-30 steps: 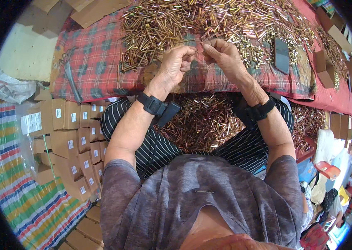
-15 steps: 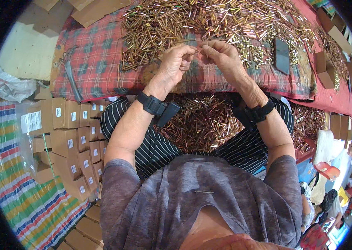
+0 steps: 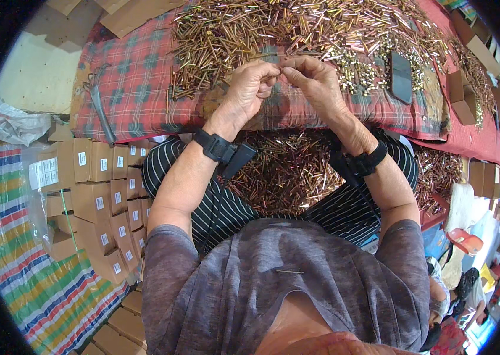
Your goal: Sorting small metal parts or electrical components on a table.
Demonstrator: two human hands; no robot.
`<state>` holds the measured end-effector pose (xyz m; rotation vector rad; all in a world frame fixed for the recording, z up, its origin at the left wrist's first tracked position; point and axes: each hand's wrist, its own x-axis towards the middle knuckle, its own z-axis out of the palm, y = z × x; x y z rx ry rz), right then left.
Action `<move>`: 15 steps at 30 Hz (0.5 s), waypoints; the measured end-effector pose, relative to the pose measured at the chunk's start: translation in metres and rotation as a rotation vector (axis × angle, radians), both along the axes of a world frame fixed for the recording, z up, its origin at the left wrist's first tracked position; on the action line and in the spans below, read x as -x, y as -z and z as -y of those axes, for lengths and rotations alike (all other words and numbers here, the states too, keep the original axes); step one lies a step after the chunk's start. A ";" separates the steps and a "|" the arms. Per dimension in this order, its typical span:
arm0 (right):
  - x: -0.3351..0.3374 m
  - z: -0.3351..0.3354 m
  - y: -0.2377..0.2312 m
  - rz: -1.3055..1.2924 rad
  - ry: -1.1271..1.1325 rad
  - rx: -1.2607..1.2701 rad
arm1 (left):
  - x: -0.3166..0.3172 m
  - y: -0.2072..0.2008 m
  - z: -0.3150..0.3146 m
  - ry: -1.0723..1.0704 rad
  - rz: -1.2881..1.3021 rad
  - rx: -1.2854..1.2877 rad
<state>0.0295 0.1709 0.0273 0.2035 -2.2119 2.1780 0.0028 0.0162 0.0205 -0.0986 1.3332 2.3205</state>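
Since the half-second-earlier frame, the right hand has shifted slightly left, so its thumb and forefinger now meet the fingertips of the left hand, which has barely moved. Both grips are drawn into fine pinches above the plaid cloth, but whatever lies between the fingertips is too small and too covered to make out — I cannot tell whether either grip is grasping a part. The thin metal rods lie heaped on the cloth just beyond the hands, with more rods gathered between the knees; the small brass-coloured pieces are scattered beyond the right hand, near a dark phone. Judging by their shine and slender shape, each rod should be light, stiff and hard to damage, yet smooth enough to roll or spin under a loose pinch. Thumb and forefinger near the middle of the shank would balance it best, while a hold closer to one end leaves the other end clear. The brass-coloured pieces look stubby and likely slippery — they call for the very fingertips, set across opposite sides.
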 end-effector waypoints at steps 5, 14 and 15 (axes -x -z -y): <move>0.001 0.000 0.004 0.120 -0.024 0.134 | 0.002 0.003 0.002 0.026 -0.034 -0.003; 0.002 -0.006 -0.006 0.094 -0.074 -0.435 | -0.002 0.003 0.003 0.043 -0.103 0.052; 0.004 -0.008 -0.002 0.095 -0.069 -0.436 | -0.001 0.001 0.002 0.048 -0.103 0.050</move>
